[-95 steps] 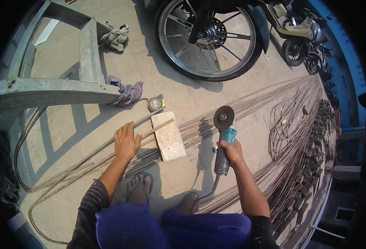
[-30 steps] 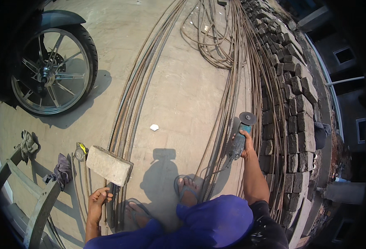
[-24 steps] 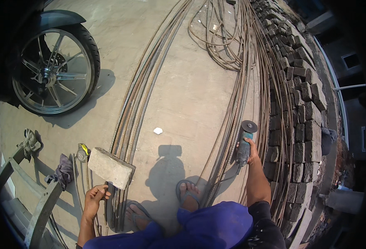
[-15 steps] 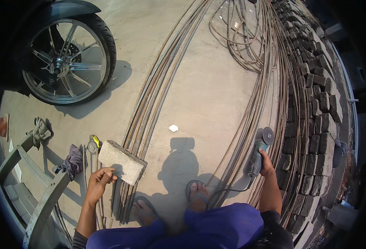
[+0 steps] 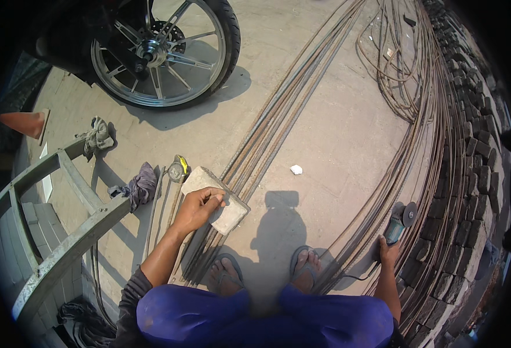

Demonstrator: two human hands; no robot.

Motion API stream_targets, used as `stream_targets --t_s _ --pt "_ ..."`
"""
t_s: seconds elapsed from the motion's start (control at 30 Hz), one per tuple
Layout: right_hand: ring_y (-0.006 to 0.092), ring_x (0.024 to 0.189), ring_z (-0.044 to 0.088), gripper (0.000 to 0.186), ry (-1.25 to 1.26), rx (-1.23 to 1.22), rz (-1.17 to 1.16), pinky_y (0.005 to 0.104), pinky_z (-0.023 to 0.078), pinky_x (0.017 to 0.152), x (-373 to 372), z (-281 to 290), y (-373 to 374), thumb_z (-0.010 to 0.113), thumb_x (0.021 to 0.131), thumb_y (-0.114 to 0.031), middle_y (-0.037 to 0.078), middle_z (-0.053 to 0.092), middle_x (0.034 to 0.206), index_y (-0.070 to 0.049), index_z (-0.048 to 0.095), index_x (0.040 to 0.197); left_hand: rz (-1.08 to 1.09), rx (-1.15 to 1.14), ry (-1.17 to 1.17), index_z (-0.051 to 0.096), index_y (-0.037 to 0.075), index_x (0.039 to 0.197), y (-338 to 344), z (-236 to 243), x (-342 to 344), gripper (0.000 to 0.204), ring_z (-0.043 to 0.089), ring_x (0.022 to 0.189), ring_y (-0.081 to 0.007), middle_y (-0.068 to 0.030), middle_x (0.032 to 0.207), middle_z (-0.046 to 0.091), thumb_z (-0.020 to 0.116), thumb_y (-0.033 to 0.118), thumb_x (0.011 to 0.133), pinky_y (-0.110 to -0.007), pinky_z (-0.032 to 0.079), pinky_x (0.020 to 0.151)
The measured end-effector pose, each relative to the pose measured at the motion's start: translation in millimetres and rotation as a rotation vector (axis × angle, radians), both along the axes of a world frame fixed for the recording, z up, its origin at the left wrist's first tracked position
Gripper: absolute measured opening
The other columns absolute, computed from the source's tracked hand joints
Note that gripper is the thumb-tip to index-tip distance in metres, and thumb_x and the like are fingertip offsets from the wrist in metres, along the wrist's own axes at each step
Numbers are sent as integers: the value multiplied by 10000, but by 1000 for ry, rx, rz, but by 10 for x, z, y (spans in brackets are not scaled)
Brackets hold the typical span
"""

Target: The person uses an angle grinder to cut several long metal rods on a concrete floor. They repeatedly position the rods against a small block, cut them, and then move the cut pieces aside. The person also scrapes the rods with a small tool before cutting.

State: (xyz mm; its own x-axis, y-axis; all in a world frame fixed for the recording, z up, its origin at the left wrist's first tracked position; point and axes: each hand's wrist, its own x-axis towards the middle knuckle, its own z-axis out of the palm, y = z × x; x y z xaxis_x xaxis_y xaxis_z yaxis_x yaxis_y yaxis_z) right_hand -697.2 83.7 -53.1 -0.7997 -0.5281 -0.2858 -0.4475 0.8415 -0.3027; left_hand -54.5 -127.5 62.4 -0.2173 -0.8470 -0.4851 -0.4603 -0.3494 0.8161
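My right hand point(image 5: 389, 253) is wrapped around the rear of an angle grinder point(image 5: 395, 229); its disc faces away from me, over the rods at the right. A cord trails from it along the ground. My left hand point(image 5: 197, 210) hovers at or just over a pale concrete block point(image 5: 231, 220), thumb and fingers pinched together. Whatever they may hold is too small to tell. The block lies across a bundle of steel rebar point(image 5: 293, 95). Beside the block's far left corner sits a yellow and grey tape measure point(image 5: 179, 169).
A metal frame like a ladder point(image 5: 84, 232) stands at the left, with a purple rag point(image 5: 143, 184) and a grey rag point(image 5: 97, 137) on its ends. A motorcycle wheel point(image 5: 162, 91) and an orange cone point(image 5: 23, 124) are beyond. More rods point(image 5: 420, 145) run along stacked stone blocks point(image 5: 480, 174).
The view has swung left, so the scene sits farther right. My left hand has come closer over the block. The grinder stays in my right hand, over the right-hand rods.
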Motion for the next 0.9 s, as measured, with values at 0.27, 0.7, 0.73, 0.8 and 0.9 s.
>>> stream_targets --t_s 0.27,0.7,0.73,0.8,0.9 --pt "478 1332 541 1035 75 187 113 494 423 1113 133 210 254 744 824 -637 354 555 1407 107 437 1476 -222 -258 -309 698 -14 1168 -599 -140 -2 352 710 921 -257 -137 1014 753 647 268 963 -367 537 875" --pt "416 1149 676 730 98 -5 76 470 531 979 516 518 784 720 923 -411 331 648 1258 90 509 1409 -275 -211 -818 592 -6 1159 -1484 -839 -948 262 707 1112 -363 -250 1203 685 577 126 933 -429 576 938" --pt "406 1131 688 688 88 -36 63 467 543 959 566 584 835 717 930 -389 324 659 1238 75 522 1400 -363 -211 -828 591 -21 1172 -1513 -841 -954 279 703 1119 -368 -260 1192 690 571 125 934 -437 571 948" --pt "383 1059 703 615 112 -82 73 449 551 915 658 723 870 717 933 -325 287 685 1174 72 550 1373 -431 -206 -819 589 -43 1193 -1530 -839 -946 311 698 1127 -377 -273 1185 695 565 120 930 -449 563 964" --pt "351 983 719 514 131 -156 96 433 561 862 841 903 802 709 940 -258 244 708 1123 55 588 1330 -365 -227 -787 591 -60 1220 -1539 -834 -939 353 691 1135 -391 -287 1203 688 574 115 914 -460 553 982"
